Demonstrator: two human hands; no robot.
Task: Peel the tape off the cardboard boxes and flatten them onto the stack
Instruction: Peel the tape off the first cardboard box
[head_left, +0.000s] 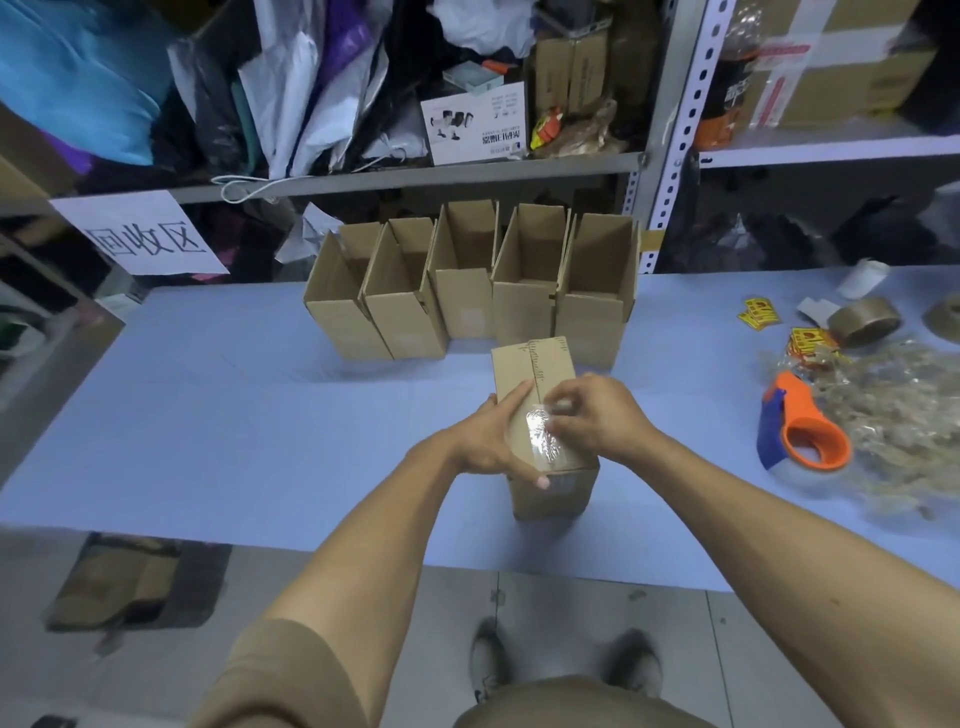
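Cluttered metal shelving (415, 171) backs a blue-covered table (208, 415) where the work goes on. Both hands meet on a sealed cardboard box (535, 379) lying directly beneath them, its long axis running straight away from the person, far end pointing toward a row of open boxes (467, 291) beyond the fingertips. The left hand (493, 441) grips the box's left side, thumb across the near top edge, steadying it. The right hand (597, 415) pinches the lifted end of the clear tape (540, 436) on the top seam. Since the tape runs along that axis, peeling should travel lengthwise. A tape dispenser (800, 426) lies off to the right.
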